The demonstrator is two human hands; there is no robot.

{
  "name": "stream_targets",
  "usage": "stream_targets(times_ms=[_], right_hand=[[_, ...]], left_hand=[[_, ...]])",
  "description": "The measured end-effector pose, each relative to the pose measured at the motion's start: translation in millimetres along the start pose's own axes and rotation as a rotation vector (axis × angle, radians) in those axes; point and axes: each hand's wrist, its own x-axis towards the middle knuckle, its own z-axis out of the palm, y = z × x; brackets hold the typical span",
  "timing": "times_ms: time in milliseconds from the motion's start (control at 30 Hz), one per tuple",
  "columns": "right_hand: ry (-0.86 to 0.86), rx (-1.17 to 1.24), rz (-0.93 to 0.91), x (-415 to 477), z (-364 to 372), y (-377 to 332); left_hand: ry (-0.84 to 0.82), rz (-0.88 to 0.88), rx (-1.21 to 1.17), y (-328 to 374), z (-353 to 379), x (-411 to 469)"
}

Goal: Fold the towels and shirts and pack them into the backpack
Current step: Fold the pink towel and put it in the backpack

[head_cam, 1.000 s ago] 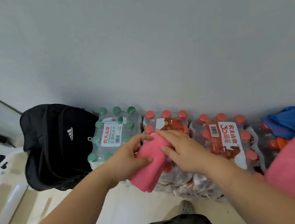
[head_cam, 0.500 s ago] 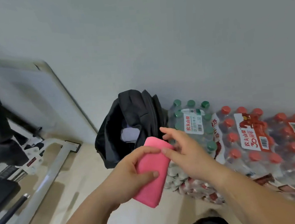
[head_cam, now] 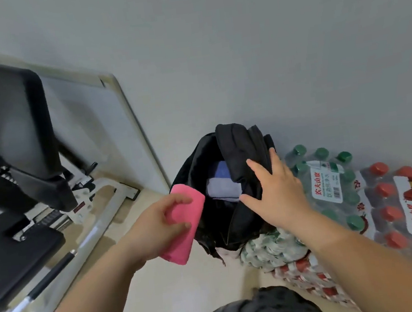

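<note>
backpack [head_cam: 240,146] stood unzipped on floor [head_cam: 166,303], touching green-cap bottle pack [head_cam: 325,182] | R hand [head_cam: 279,193] lay flat on bag's front flap, fingers spread, gripping nothing | L hand [head_cam: 156,226] curled round folded pink towel [head_cam: 193,209], held just left of bag mouth | grey-blue cloths [head_cam: 223,190] folded inside bag

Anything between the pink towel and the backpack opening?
Nothing visible. The left hand holds the towel beside the open backpack; the right hand presses the flap aside. Inside lie folded clothes.

Left hand [head_cam: 156,226] grips folded pink towel [head_cam: 185,225]; right hand [head_cam: 276,191] on open backpack [head_cam: 240,146].
</note>
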Motion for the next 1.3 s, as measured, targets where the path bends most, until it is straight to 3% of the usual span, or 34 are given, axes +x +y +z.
stream_targets(times_ms=[133, 333, 500, 700, 833, 967, 1033, 1133, 1300], right_hand=[[0.058, 0.061, 0.012, 12.0, -4.5, 16.6], [0.080, 0.127, 0.128, 16.7, -13.6, 28.0], [0.132, 0.112, 0.194, 18.3, -7.3, 12.5], [0.165, 0.100, 0.331, 17.1, -5.3, -4.9], [0.157, 0.078, 0.430, 16.0, -9.2, -8.9], [0.147, 0.072, 0.528, 20.1, -13.1, -6.7], [0.159, 0.066, 0.541, 22.4, -12.9, -5.0], [0.161, 0.078, 0.548, 21.8, -11.7, -4.7], [0.139, 0.055, 0.544, 20.4, -12.2, 1.0]], left_hand=[[-0.030, 0.012, 0.215, 0.4, 0.8, 41.8], [-0.208, 0.098, 0.366, 15.5, 38.9, 118.7], [-0.229, -0.014, 0.180, 13.3, 73.3, 194.9], [-0.279, -0.085, 0.138, -11.6, 102.1, 267.8], [-0.295, -0.086, -0.098, -9.9, 115.7, 288.2], [-0.395, -0.064, -0.182, -9.2, 138.4, 305.1], [-0.440, -0.020, -0.053, -13.8, 147.5, 311.7], [-0.413, 0.143, 0.411, -23.1, 155.2, 320.1], [-0.450, 0.126, 0.644, -23.3, 147.2, 324.0]])
